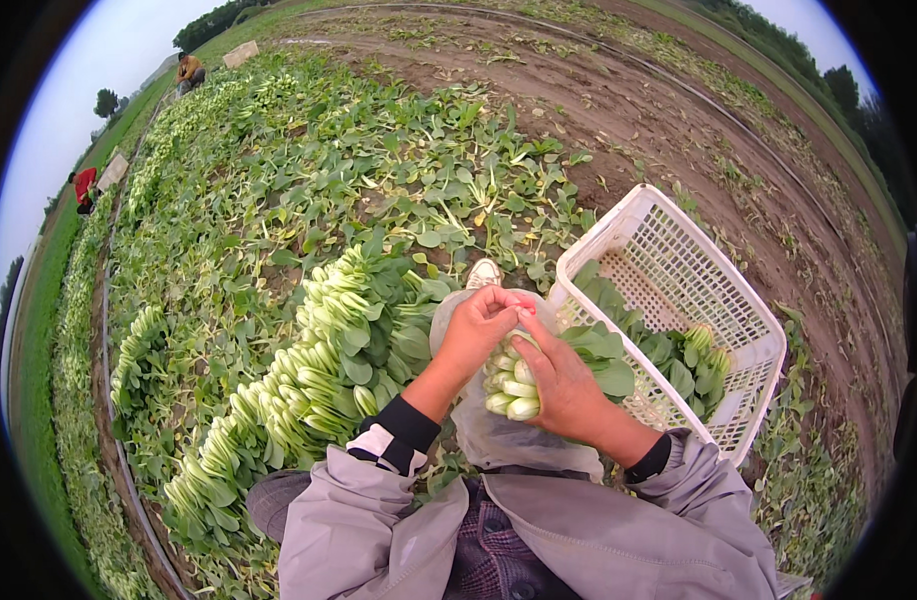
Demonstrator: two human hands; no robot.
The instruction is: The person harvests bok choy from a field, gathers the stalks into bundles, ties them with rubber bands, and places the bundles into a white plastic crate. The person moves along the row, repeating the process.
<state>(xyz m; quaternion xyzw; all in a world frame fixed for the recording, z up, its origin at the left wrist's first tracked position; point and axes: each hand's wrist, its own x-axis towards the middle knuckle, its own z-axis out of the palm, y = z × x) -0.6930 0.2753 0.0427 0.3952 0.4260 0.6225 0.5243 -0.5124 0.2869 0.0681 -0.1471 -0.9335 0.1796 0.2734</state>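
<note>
A bunch of bok choy (515, 386) lies across my lap, white-green stem ends towards me and leaves pointing right. My right hand (571, 386) wraps around its stems, with thumb and forefinger raised towards the other hand. Just above the bunch, my left hand (470, 334) pinches a small red strip (530, 304), perhaps a tie, at its fingertips. The fingertips of both hands meet there, and part of the strip is hidden. Beneath the bunch, a translucent plastic sheet (496, 435) covers my leg.
A white perforated plastic crate (676, 255) stands at my right, holding bok choy (698, 358). Stacked bok choy (301, 386) lines the ground at left, with a smaller row (137, 356) beyond. A hose (125, 469) runs along the left. Two people (191, 71) crouch far off near crates.
</note>
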